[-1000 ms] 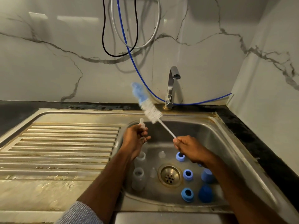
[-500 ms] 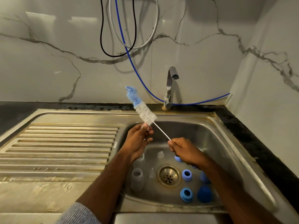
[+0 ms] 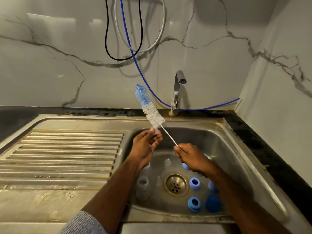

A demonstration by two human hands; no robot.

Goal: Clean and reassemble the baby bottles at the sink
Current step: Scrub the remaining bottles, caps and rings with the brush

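Observation:
My right hand (image 3: 191,157) grips the thin white handle of a bottle brush (image 3: 152,114) with white and blue bristles, which points up and to the left over the sink (image 3: 236,149). My left hand (image 3: 145,146) pinches a small clear teat (image 3: 157,130) that touches the base of the bristles. Down in the basin stand clear bottles (image 3: 143,187), a clear teat (image 3: 167,162), blue collar rings (image 3: 194,183) and a dark blue cap (image 3: 213,203), all around the drain (image 3: 175,184).
The tap (image 3: 177,92) stands behind the basin, with no water running. A ribbed steel draining board (image 3: 59,157) lies to the left. Black, grey and blue hoses (image 3: 128,44) hang on the marble wall. A dark counter (image 3: 270,154) runs along the right.
The brush has moved left and lower, so its bristle base now meets the teat in my left hand. Both hands have drawn closer together over the basin.

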